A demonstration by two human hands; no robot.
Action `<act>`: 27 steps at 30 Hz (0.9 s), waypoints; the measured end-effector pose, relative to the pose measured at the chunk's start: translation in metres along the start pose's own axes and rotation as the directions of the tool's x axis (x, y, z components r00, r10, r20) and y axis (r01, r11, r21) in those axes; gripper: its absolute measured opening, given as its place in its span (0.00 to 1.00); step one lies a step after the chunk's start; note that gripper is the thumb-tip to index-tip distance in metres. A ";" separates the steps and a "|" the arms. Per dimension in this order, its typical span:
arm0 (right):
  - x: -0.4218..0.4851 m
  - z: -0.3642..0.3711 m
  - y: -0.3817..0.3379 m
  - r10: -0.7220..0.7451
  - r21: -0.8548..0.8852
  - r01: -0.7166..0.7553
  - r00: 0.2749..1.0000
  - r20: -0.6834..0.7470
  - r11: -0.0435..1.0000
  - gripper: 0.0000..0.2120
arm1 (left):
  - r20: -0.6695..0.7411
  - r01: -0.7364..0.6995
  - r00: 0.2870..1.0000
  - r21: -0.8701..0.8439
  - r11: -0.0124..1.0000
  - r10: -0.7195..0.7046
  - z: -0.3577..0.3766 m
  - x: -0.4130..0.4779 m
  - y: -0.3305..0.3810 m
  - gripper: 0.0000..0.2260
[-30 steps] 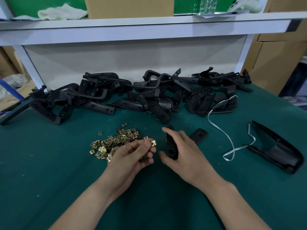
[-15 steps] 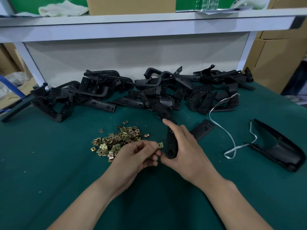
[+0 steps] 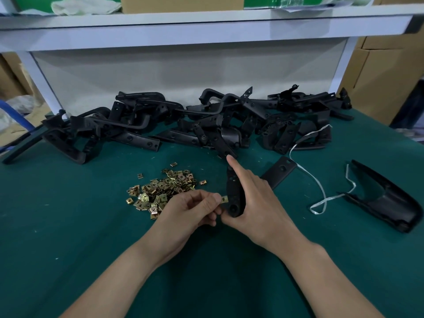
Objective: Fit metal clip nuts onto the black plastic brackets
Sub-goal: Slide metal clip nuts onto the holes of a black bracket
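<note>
My right hand (image 3: 254, 203) grips a black plastic bracket (image 3: 234, 198) and holds it upright above the green table, index finger stretched along its top. My left hand (image 3: 190, 210) pinches one brass clip nut (image 3: 224, 199) between thumb and fingertips, right against the bracket's left edge near its lower hole. A loose heap of clip nuts (image 3: 160, 191) lies just left of my hands. Part of the held bracket runs behind my right hand, its flat end (image 3: 278, 172) showing to the right.
A long pile of black brackets (image 3: 195, 125) spans the back of the table under a white shelf (image 3: 206, 26). A larger black plastic part (image 3: 387, 200) lies at the right, with a white strap (image 3: 319, 187) curling beside it. Cardboard boxes (image 3: 385, 72) stand at the far right.
My left hand has carried the clip nut rightward from the heap up to the bracket's edge. My right hand has turned the bracket more upright and drawn it closer.
</note>
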State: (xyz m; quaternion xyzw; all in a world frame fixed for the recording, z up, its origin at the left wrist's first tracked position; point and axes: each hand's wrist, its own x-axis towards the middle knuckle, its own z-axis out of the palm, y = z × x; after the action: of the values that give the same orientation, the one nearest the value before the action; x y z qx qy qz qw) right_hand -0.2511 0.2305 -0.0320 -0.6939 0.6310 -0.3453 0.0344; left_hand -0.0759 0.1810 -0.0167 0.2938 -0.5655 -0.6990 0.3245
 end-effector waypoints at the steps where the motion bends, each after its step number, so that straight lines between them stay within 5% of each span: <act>1: 0.000 0.000 0.000 -0.002 0.001 0.002 1.000 0.006 1.000 0.47 | 0.006 0.003 1.000 0.004 1.000 -0.003 0.000 0.000 0.000 0.09; 27: 0.001 0.004 -0.015 0.013 -0.096 -0.015 1.000 -0.022 0.995 0.51 | 0.011 -0.018 1.000 0.137 0.990 0.017 -0.002 -0.001 0.000 0.12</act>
State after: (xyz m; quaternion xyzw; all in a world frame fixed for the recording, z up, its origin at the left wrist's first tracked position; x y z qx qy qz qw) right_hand -0.2362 0.2313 -0.0280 -0.6864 0.6520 -0.3219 -0.0033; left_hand -0.0738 0.1805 -0.0170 0.3071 -0.6163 -0.6571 0.3068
